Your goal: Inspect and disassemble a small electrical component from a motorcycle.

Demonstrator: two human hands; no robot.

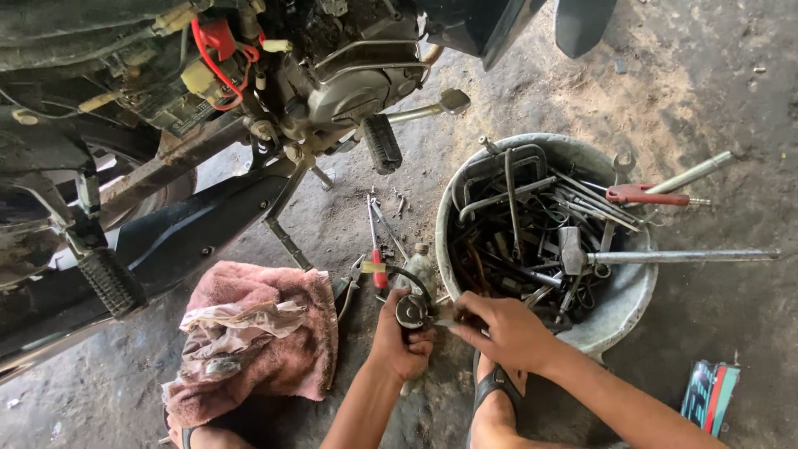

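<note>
Sitting on the dirty concrete floor (706, 100) beside a crumpled pink cloth rag (266, 333), left hand (401, 337) is wrapped tight round a small round metal part with a black cable (411, 309). Right hand (503, 328) pinches its side, both hands together. Just behind: a grey metal basin of tools (619, 303).

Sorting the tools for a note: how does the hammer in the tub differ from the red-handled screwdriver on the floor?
The hammer lies in the grey tub, its long metal handle jutting over the rim; the red-handled screwdriver lies flat on the concrete floor. The hammer is all bare metal and looks bigger; the screwdriver is slim with a red grip. Neither is touched by the left hand or right hand.
</note>
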